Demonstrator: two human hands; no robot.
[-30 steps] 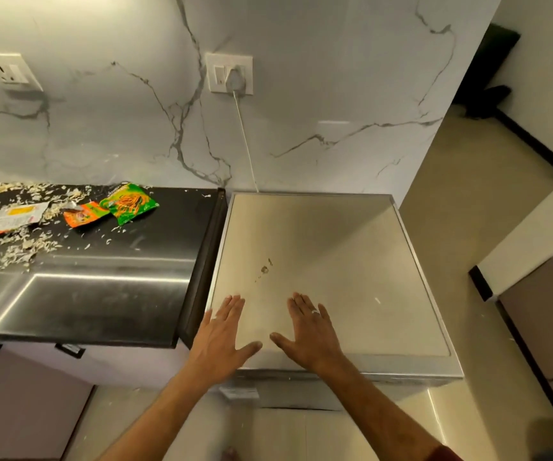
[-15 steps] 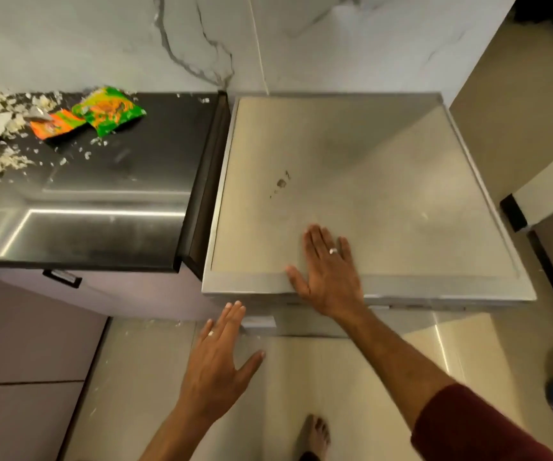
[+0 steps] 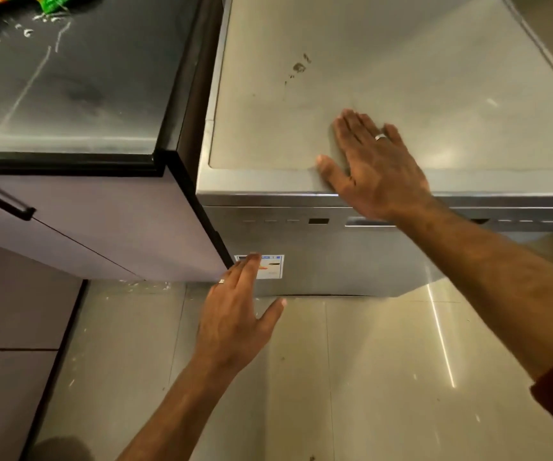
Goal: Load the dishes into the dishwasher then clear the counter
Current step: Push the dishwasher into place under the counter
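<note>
Dishwasher (image 3: 351, 261): steel-fronted unit, door closed, filling the frame from 12 to 3 o'clock. Flat top, control strip and recessed handle slot just under the front lip. A white label sits on the door face at its left edge.

Right hand (image 3: 376, 164): flat on the dishwasher's top near the front edge, fingers straight and together, thumb spread toward 9 o'clock, ring visible. It holds nothing, only presses or rests. It keeps roughly the spot it had half a second ago.

Left hand (image 3: 235, 314): change here. A second ago it lay flat on the top beside the right; it has since come off the top and dropped in front of the door. Now it hangs below the front lip, fingers straight, thumb out, fingertips overlapping the label in view. Whether they touch the door I cannot tell. Empty.

View has also tipped downward: wall and socket gone from frame, floor tiles now fill the lower half.

Judgement: the left hand's descent reads as a reach to open the door, with the right bracing the unit. The handle slot lies up at 1 o'clock from the left hand, so it looks low and left of where a pull would start. Loading not yet begun; no dishes in sight.

Outward: black counter (image 3: 68, 88) at 10 o'clock, just beside the dishwasher, scattered with pale scraps. Snack wrappers (image 3: 52, 1) at its far edge, cut by the frame at 11 o'clock. Pale cabinet with a black drawer handle (image 3: 2, 199) below.
</note>
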